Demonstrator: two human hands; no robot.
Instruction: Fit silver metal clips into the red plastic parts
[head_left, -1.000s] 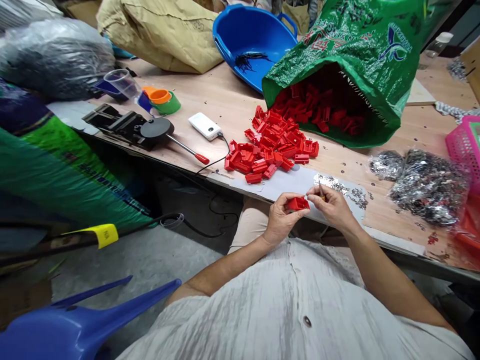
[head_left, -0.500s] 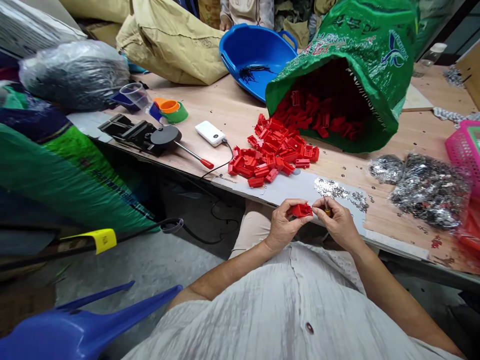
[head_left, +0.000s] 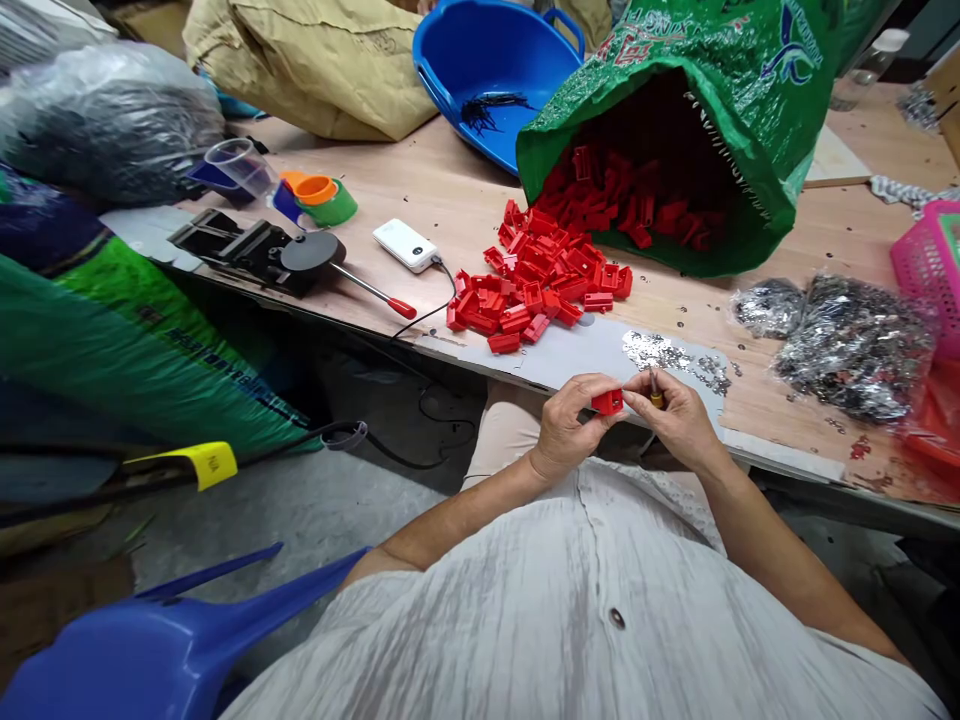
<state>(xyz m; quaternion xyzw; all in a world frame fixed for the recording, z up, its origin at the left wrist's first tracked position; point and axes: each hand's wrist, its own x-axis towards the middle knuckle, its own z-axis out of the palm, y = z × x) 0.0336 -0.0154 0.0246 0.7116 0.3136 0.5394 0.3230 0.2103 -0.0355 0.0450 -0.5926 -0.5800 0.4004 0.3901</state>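
Observation:
My left hand (head_left: 571, 425) pinches a small red plastic part (head_left: 607, 402) at the table's near edge. My right hand (head_left: 676, 420) is closed round a thin tool with a yellow-brown handle (head_left: 655, 392), its fingertips touching the red part. Just beyond my hands lies a scatter of tiny silver metal bits (head_left: 664, 353) on a grey sheet (head_left: 577, 352). A heap of red plastic parts (head_left: 541, 288) spills from a tipped green sack (head_left: 697, 110) further back.
A white power bank (head_left: 406, 246) with a cable, a black hand press with a red-tipped lever (head_left: 279, 256), stacked cups (head_left: 315, 195), a blue basin (head_left: 487, 75), bags of silver bits (head_left: 840, 345) and a pink basket (head_left: 926, 285) stand on the wooden table (head_left: 450, 190). A blue chair (head_left: 165, 640) is at lower left.
My hands stay together on the red part; it has turned slightly in my left fingers. The camera view has shifted a little, then back.

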